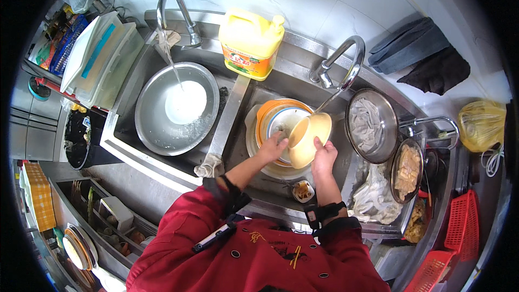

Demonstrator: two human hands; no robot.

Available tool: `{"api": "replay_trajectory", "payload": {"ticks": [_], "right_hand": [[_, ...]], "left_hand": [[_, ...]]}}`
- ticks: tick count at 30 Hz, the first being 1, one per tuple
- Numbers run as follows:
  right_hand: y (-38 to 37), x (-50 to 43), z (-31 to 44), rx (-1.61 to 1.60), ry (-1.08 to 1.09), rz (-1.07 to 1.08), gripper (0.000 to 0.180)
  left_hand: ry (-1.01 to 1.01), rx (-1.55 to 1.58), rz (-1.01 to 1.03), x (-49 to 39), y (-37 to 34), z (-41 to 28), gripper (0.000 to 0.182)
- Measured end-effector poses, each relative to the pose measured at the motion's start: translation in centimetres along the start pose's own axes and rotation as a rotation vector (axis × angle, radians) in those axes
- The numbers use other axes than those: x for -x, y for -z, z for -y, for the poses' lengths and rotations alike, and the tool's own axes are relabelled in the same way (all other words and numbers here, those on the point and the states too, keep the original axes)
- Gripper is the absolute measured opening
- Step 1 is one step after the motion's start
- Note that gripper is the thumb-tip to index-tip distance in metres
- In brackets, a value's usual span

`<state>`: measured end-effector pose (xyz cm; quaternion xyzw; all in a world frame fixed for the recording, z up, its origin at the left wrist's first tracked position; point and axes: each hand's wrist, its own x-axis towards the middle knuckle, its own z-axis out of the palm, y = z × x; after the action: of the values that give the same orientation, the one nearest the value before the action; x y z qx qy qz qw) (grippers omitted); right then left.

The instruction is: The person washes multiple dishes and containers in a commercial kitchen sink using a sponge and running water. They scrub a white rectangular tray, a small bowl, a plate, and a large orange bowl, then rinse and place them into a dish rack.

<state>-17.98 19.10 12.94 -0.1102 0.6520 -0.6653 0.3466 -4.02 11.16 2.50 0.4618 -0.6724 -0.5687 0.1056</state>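
My right hand [324,156] grips the rim of a yellow bowl [311,142], which is tilted on its side beneath the running right faucet [344,63]. Close to the bowl's left side is my left hand [274,147], its fingers over the stacked dishes and apart from one another; whether it holds something is not clear. The stack in the middle sink includes a blue-rimmed white bowl [279,117] and an orange-rimmed dish [262,114]. Below it lies a small dish with brown residue [303,192].
Water runs into a steel basin [146,129] holding a white plate [185,102] in the left sink. A yellow detergent jug [251,44] stands behind the divider. At right are a steel bowl with cloths [366,125] and a bowl of pale food [407,170].
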Motion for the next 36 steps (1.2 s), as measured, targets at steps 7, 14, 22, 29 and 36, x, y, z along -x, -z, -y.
{"api": "replay_trajectory", "payload": {"ticks": [7, 14, 22, 29, 36], "right_hand": [[-10.6, 7.6, -0.4, 0.945, 0.476, 0.739, 0.014], [-15.7, 9.2, -3.6, 0.848, 0.982, 0.919, 0.037], [-5.7, -0.4, -10.5, 1.551, 0.14, 0.348, 0.056], [4.8, -7.3, -18.9, 1.786, 0.038, 0.25, 0.052], [-0.2, -14.4, -16.2, 1.425, 0.235, 0.201, 0.061]], "left_hand": [[0.06, 1.002, -0.296, 8.8, 9.0, -8.6, 0.054], [0.129, 1.289, -0.51, 11.3, 20.8, 3.1, 0.052], [0.438, 1.172, -0.711, 2.0, 29.8, 16.4, 0.047], [0.539, 1.183, -0.758, -3.2, 32.8, 27.4, 0.04], [0.591, 1.211, -0.722, -4.5, 32.3, 30.0, 0.028]]}}
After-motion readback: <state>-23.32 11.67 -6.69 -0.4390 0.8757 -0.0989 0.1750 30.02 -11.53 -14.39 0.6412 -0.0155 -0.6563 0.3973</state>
